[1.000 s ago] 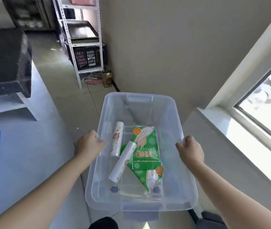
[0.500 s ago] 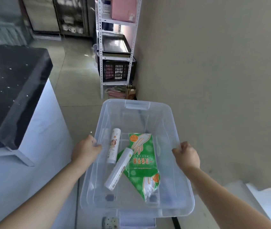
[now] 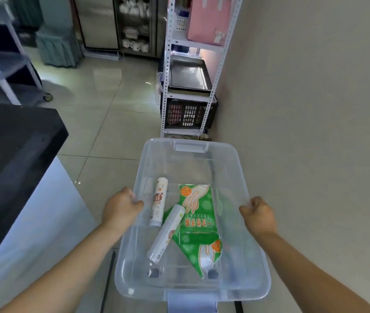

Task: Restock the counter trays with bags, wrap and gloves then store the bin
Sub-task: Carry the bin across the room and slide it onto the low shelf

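I carry the clear bin (image 3: 192, 288) in front of me, my left hand (image 3: 120, 207) clamped on its left rim and my right hand (image 3: 258, 216) on the right rim, fingers curled tight around the plastic. Inside lie two white rolls (image 3: 158, 204) and, touching them, the green glove packets (image 3: 198, 224). To do this well I judge I should keep the bin level so nothing slides, and swing left toward the dark surface (image 3: 14, 159) without clipping its corner. No counter trays are in sight. I cannot tell which roll is bags and which is wrap; their labels are too small.
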A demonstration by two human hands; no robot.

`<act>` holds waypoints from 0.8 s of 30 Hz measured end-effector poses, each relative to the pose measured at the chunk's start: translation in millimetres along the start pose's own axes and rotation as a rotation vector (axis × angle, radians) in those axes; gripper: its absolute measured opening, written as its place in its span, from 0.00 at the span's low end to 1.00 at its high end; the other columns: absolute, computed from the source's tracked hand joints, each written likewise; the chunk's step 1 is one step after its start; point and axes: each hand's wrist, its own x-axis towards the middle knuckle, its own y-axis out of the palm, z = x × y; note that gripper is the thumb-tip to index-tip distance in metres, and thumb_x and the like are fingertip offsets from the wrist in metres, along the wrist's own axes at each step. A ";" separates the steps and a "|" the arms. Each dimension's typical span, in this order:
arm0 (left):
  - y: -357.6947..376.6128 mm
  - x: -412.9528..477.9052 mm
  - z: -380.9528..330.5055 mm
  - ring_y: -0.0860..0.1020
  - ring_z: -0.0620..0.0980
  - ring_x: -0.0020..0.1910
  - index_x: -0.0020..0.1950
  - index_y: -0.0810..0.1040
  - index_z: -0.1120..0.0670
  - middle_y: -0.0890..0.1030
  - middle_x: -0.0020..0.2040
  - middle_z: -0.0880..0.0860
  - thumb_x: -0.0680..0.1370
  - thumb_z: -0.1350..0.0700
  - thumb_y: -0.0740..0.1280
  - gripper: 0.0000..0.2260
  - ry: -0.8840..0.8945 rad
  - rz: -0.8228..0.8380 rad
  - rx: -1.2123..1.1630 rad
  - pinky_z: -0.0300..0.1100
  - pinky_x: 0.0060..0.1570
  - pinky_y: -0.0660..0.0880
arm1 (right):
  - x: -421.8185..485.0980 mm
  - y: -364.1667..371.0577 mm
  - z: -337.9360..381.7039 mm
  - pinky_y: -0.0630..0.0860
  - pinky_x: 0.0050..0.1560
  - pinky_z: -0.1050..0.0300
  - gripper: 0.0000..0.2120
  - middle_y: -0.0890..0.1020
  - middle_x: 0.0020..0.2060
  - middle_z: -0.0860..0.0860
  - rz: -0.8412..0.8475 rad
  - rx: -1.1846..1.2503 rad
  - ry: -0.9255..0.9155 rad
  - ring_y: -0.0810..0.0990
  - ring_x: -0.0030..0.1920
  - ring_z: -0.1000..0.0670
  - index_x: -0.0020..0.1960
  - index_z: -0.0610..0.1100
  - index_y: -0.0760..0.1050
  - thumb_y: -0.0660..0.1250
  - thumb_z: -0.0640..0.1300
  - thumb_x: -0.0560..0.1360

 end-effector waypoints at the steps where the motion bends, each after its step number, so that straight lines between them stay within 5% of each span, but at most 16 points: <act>1: 2.8 18.4 -4.9 0.74 0.53 0.35 0.34 0.69 0.52 0.75 0.32 0.50 0.70 0.54 0.68 0.09 -0.015 -0.012 0.006 0.40 0.30 0.63 | 22.9 6.2 8.3 0.70 0.38 0.52 0.08 0.77 0.35 0.43 0.014 0.005 -0.014 0.76 0.38 0.40 0.42 0.37 0.71 0.66 0.42 0.71; 10: 11.7 178.0 -56.7 0.74 0.56 0.35 0.40 0.71 0.58 0.77 0.36 0.54 0.70 0.54 0.67 0.09 -0.179 -0.136 0.074 0.42 0.29 0.63 | 232.1 49.4 109.6 0.63 0.30 0.57 0.10 0.72 0.28 0.51 0.151 0.029 -0.183 0.73 0.33 0.44 0.35 0.43 0.66 0.66 0.42 0.70; 17: -0.7 282.8 -58.0 0.72 0.56 0.35 0.40 0.70 0.57 0.75 0.35 0.53 0.69 0.56 0.68 0.09 -0.306 -0.246 0.029 0.43 0.32 0.64 | 348.2 108.7 204.1 0.69 0.36 0.53 0.05 0.76 0.32 0.47 0.236 0.038 -0.307 0.74 0.35 0.42 0.41 0.41 0.72 0.66 0.43 0.69; 24: -23.3 435.6 -36.1 0.70 0.49 0.30 0.38 0.70 0.56 0.72 0.30 0.50 0.70 0.56 0.68 0.07 -0.341 -0.243 -0.012 0.39 0.26 0.61 | 436.2 185.6 301.8 0.66 0.33 0.56 0.13 0.73 0.27 0.55 0.262 0.041 -0.312 0.74 0.33 0.44 0.31 0.54 0.64 0.66 0.43 0.68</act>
